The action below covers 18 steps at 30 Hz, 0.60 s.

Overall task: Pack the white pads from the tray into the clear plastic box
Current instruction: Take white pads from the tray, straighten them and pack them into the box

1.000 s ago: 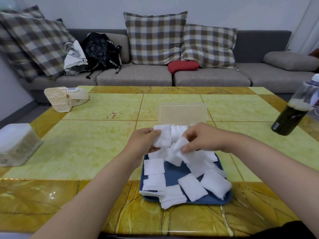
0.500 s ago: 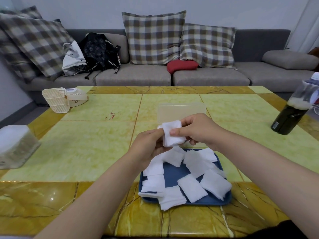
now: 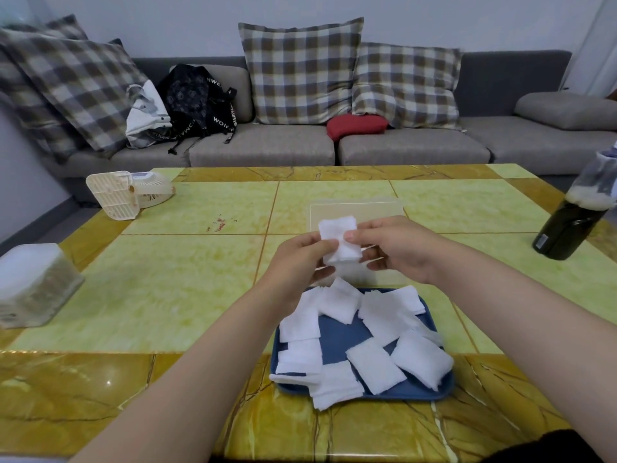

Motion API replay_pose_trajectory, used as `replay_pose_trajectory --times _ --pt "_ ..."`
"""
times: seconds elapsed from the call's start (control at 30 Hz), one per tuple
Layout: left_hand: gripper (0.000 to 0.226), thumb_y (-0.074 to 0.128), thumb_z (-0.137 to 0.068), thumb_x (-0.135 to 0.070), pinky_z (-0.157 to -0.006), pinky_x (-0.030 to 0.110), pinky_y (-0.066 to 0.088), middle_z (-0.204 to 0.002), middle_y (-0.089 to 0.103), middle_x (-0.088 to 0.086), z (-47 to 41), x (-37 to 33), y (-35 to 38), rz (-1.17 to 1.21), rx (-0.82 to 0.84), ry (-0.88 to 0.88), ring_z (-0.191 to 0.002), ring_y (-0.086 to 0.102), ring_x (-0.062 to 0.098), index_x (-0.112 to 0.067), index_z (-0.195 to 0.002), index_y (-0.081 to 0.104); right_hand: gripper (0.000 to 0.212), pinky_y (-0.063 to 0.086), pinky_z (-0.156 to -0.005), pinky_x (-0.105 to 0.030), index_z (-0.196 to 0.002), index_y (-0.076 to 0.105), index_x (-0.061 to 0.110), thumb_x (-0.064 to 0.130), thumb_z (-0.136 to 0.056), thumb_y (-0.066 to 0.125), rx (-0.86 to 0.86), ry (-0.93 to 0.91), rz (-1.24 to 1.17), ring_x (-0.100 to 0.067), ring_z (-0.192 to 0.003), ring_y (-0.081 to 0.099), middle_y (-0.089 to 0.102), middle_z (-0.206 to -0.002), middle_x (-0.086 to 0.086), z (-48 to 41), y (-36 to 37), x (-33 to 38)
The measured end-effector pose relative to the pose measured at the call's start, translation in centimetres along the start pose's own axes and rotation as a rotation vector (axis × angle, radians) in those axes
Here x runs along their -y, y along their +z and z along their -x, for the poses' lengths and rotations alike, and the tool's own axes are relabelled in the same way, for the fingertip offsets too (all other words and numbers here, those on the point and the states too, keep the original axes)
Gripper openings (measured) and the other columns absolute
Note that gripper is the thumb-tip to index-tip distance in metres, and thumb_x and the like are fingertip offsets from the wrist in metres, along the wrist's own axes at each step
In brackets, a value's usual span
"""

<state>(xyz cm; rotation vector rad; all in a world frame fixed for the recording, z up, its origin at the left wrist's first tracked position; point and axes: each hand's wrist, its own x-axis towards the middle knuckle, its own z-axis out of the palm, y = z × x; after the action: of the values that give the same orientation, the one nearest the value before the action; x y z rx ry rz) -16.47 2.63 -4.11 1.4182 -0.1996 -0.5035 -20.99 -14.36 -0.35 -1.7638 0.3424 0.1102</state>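
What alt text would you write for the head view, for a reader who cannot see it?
The left hand and right hand hold a small stack of white pads above a yellow table. Nearer the camera is a blue tray of loose pads, and a clear plastic box lies behind the hands. A dark bottle stands at the far right.

Blue tray lies flat, carrying roughly a dozen square white pads, scattered and overlapping, a few overhanging the near rim. One pad stack is upright above the tray's far edge, pinched between left hand and right hand. Clear plastic box sits just beyond it.
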Motion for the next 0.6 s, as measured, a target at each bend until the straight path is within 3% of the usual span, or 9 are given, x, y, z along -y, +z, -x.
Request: replay_pose_trajectory --times 0.13,0.27,0.37,0.43,0.47,0.53,0.6 --pt "0.021 0.067 -0.095 -0.018 -0.073 0.023 0.059 -0.111 0.074 0.012 -0.8 -0.7 1.6 -0.068 -0.006 0.063 -0.086 0.071 0.016 -0.009 -0.114 0.071 0.022 0.058 -0.076 -0.033 -0.109 0.073 0.004 0.015 -0.09 0.073 0.042 0.013 -0.162 -0.019 -0.078 0.068 0.074 -0.094 -0.007 -0.5 -1.2 0.1" --pt "0.031 0.065 -0.096 -0.027 -0.081 0.03 0.061 -0.111 0.072 0.008 -2.2 -0.7 2.8 -0.219 -0.045 0.139 -0.091 0.072 0.018 -0.015 -0.125 0.064 0.022 0.06 -0.076 -0.035 -0.112 0.068 0.002 0.012 -0.093 0.07 -0.032 0.08 -0.284 -0.023 -0.079 0.067 0.068 -0.092 -0.009 -1.0 -3.0 0.0" --pt "0.031 0.062 -0.096 -0.032 -0.082 0.026 0.053 -0.108 0.068 -0.008 -3.7 -0.3 3.0 -0.77 -0.127 0.356 -0.094 0.064 0.01 -0.024 -0.126 0.063 0.024 0.062 -0.075 -0.039 -0.113 0.069 0.003 0.013 -0.091 0.073 -0.29 -0.005 -0.002 -0.027 -0.088 0.07 0.071 -0.101 -0.01 -2.1 -5.1 -1.2" --pt "0.024 0.059 -0.098 -0.03 -0.082 0.031 0.054 -0.115 0.066 -0.01 -4.6 -0.1 3.2 -1.004 -0.09 0.395 -0.096 0.062 0.009 -0.027 -0.119 0.068 0.015 0.06 -0.067 -0.037 -0.097 0.07 0.004 0.014 -0.087 0.076 -0.353 -0.048 0.23 -0.027 -0.081 0.069 0.069 -0.092 -0.009 -2.5 -5.8 -1.9" --pt "0.022 0.058 -0.098 -0.031 -0.08 0.035 0.057 -0.118 0.064 -0.009 -5.0 0.2 3.4 -1.067 -0.069 0.387 -0.097 0.062 0.011 -0.029 -0.117 0.07 0.013 0.054 -0.06 -0.035 -0.082 0.066 0.007 0.014 -0.084 0.078 -0.35 -0.053 0.365 -0.025 -0.07 0.064 0.063 -0.079 -0.007 -2.6 -5.9 -2.1" --pt "0.023 0.058 -0.098 -0.032 -0.076 0.036 0.056 -0.119 0.062 -0.008 -5.7 0.7 3.7 -1.162 -0.041 0.383 -0.104 0.061 0.015 -0.03 -0.117 0.071 0.038 0.033 -0.051 -0.027 -0.058 0.046 0.014 0.015 -0.078 0.077 -0.326 -0.027 0.641 -0.02 -0.049 0.043 0.041 -0.057 -0.004 -2.9 -5.7 -2.1" --pt "0.027 0.061 -0.096 -0.033 -0.077 0.027 0.05 -0.118 0.062 -0.005 -6.1 1.4 4.1 -1.23 -0.007 0.393 -0.115 0.052 0.016 -0.027 -0.12 0.071 0.048 0.021 -0.047 -0.024 -0.051 0.033 0.016 0.013 -0.076 0.075 -0.34 -0.02 0.825 -0.019 -0.045 0.032 0.03 -0.049 0.0 -3.1 -5.2 -1.9"
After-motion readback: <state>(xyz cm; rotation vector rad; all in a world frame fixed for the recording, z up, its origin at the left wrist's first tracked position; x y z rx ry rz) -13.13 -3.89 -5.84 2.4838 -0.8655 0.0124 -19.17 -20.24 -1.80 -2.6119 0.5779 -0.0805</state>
